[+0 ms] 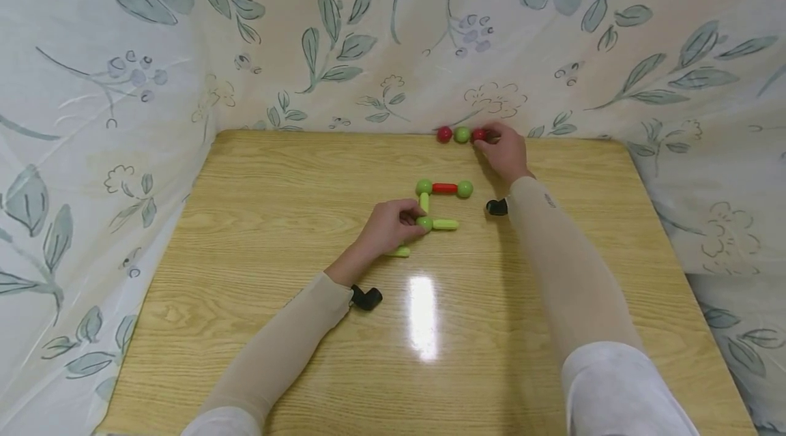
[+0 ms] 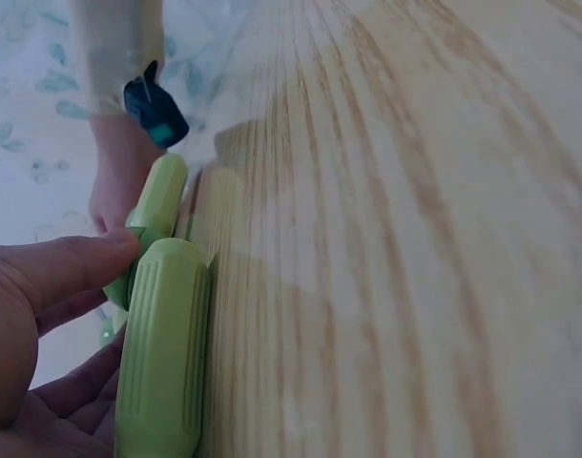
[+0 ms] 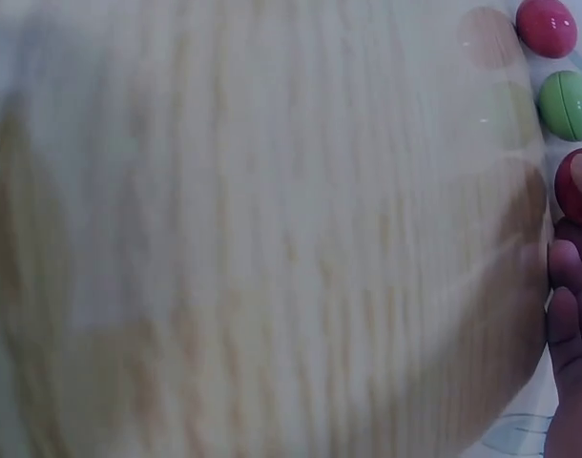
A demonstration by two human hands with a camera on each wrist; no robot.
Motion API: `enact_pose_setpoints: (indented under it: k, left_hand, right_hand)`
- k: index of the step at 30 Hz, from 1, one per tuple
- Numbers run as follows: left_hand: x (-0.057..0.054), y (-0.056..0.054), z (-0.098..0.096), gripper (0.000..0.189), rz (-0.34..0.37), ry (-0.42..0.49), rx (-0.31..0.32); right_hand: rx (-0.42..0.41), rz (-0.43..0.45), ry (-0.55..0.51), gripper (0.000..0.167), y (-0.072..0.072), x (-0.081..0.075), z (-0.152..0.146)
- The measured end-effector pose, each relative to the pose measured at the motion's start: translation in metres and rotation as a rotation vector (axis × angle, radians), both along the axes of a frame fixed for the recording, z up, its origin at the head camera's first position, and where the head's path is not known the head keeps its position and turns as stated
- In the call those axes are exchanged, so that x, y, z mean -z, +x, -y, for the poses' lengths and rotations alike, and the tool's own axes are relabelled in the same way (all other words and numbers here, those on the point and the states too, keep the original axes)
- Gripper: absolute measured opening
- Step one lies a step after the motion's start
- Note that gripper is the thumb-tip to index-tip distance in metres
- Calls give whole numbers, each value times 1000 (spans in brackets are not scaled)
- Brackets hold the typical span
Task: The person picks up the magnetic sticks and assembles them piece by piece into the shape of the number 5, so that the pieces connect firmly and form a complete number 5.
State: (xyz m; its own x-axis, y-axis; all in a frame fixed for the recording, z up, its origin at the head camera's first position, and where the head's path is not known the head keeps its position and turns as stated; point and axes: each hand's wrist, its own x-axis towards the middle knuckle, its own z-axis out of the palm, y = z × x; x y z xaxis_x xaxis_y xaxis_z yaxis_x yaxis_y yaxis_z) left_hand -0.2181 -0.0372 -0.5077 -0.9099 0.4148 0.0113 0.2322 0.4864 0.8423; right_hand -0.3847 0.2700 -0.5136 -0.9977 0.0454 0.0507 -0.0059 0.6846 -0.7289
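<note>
My left hand point(image 1: 387, 226) pinches a green ball point(image 1: 425, 222) at a corner of a ball-and-rod construction on the table. From that ball one light green rod point(image 1: 445, 224) points right and another point(image 1: 424, 202) runs up to a second green ball point(image 1: 424, 187). A red rod point(image 1: 445, 188) links this one to a third green ball point(image 1: 465, 189). Partly under the left hand lies a loose-looking light green rod point(image 1: 400, 252), large in the left wrist view point(image 2: 162, 353). At the back edge, my right hand point(image 1: 506, 151) pinches a red ball point(image 1: 479, 135) between thumb and fingers.
Beside the right hand, a green ball point(image 1: 462, 135) and another red ball point(image 1: 444, 134) sit in a row along the table's back edge. Leaf-patterned cloth point(image 1: 344, 47) hangs behind and at both sides of the wooden table point(image 1: 276, 177). A black camera is worn on each wrist.
</note>
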Motion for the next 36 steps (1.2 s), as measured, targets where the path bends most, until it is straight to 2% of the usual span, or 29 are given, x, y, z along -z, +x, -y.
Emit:
enact_pose_setpoints:
  k: [5,13,24,29,36]
  left_hand:
    - [-1,0,-1,21,12,-4,0]
    - [-1,1,-3,21,24,-10,-3]
    - [0,0,-1,20,-3,-7,5]
    - [-1,0,-1,20,-8,-18,2]
    - [-3,1,-2,22,-5,-25,4]
  right_hand:
    - [-17,-26,-29,35,5,-2,-6]
    - [-38,-2,-88,38,13,-8,-15]
    - [-49,87,-52,47,26,-13,-18]
    - [-52,90,-43,49,30,-13,-21]
    - [-70,64,-32,48,41,-22,-21]
